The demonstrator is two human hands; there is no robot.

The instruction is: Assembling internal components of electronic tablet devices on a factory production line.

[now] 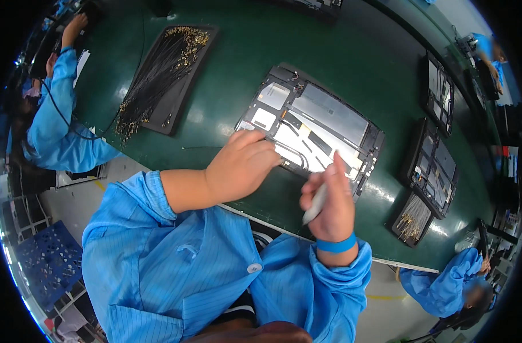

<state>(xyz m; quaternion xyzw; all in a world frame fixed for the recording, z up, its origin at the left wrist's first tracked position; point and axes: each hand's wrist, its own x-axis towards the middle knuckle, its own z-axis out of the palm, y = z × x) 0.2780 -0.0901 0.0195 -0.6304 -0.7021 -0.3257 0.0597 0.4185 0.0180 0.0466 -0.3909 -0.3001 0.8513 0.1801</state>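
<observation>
In front of me lies an opened tablet-like device [329, 111] with a black frame, grey and silver panels and dark strips. My left hand [244, 163] is closed over its near left edge, fingertips pinched downward. From that hand a thin black cable [201, 148] sticks out to the left; the gripped part is hidden by the fingers. My right hand [331, 208], slightly blurred, is wrapped round a whitish pen-shaped tool [315, 204] at the device's near right edge. Its index finger points up over the panels, and a blue band circles the wrist.
A black tray [178, 103] piled with thin black cables with gold ends stands at the left. On the right are more opened devices [435, 166] and a smaller tray of cables [412, 220]. Co-workers in blue sit at the left [61, 131] and right [444, 280].
</observation>
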